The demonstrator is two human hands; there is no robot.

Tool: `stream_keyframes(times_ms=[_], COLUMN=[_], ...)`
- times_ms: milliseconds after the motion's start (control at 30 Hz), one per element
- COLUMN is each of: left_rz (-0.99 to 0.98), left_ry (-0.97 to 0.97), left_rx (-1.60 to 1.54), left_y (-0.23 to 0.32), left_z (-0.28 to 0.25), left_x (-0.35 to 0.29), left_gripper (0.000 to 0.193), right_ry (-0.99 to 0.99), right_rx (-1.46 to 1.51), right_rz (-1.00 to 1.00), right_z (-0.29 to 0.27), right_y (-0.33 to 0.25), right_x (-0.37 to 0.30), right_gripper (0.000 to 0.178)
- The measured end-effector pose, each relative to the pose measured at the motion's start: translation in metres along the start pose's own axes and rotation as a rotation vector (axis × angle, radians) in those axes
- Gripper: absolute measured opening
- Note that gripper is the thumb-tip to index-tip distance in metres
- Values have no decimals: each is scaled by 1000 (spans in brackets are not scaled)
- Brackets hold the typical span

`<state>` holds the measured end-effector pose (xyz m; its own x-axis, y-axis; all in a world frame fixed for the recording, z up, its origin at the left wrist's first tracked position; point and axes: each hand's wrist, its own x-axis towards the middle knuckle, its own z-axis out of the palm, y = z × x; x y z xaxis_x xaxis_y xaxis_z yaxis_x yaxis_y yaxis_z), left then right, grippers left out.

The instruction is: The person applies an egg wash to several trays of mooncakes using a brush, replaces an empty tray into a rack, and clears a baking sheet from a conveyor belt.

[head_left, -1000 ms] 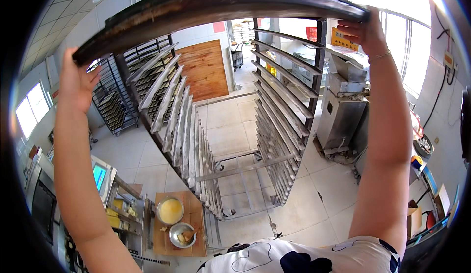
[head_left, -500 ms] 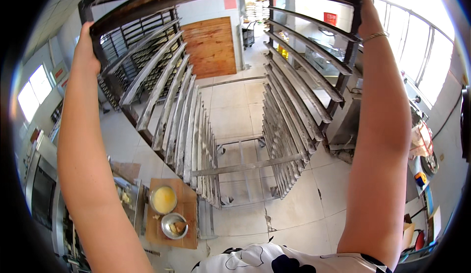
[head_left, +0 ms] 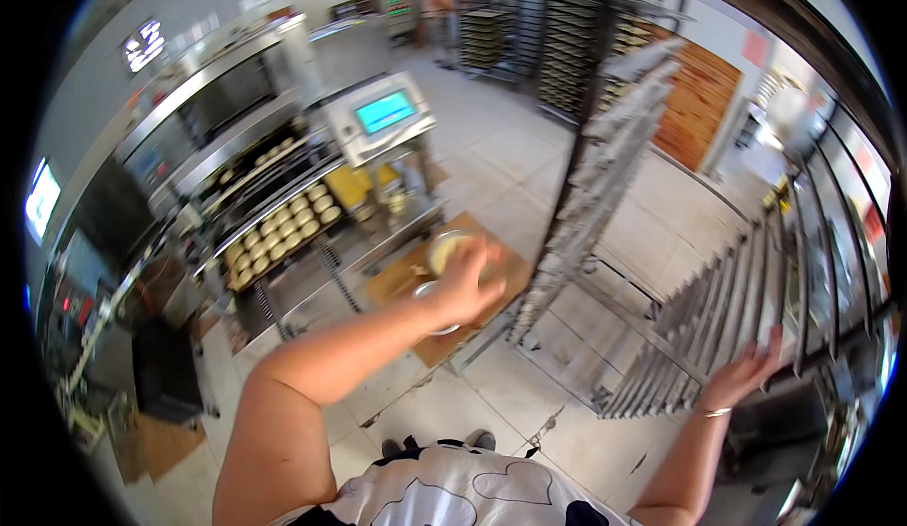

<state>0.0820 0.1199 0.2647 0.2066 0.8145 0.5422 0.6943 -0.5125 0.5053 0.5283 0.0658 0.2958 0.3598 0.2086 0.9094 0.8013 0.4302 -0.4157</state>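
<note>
My left hand [head_left: 465, 282] is off the rack, in the air above a wooden board with two bowls. Its fingers are apart, slightly blurred, with nothing in them. Below it are a bowl of yellow liquid [head_left: 444, 247] and a metal bowl [head_left: 425, 290], partly hidden by the hand. My right hand [head_left: 742, 375], a bracelet at its wrist, is raised beside the right side of the tall metal tray rack [head_left: 605, 186]. Its fingers look extended; whether they touch the rack I cannot tell. No trays show in this rack.
At left a machine holds a tray of round pale dough pieces [head_left: 279, 233], with a lit control screen [head_left: 385, 110] above. Farther back stand loaded racks [head_left: 572, 44] and a person [head_left: 441, 11]. A wooden panel [head_left: 694, 101] leans by the doorway. A dark bin [head_left: 165, 365] stands lower left.
Both hands have left the rack's upper uprights and come down. The view has swung left, so the rack now lies to the right and the dough machine shows.
</note>
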Motion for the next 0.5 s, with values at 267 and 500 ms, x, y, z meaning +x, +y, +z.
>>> stream_keyframes(times_ms=[267,500], left_rz=[-947,-1413], left_ry=[-273,-28], left_rx=[-134,-58], left_y=[-56,-26], left_z=[-86,-204], left_x=[-407,-664], left_gripper=[43,39], right_ry=[-1222,-1643], right_rx=[562,782], right_rz=[222,255], right_z=[85,122], right_y=[-219,-414], right_x=[-317,-435], right_gripper=[22,9])
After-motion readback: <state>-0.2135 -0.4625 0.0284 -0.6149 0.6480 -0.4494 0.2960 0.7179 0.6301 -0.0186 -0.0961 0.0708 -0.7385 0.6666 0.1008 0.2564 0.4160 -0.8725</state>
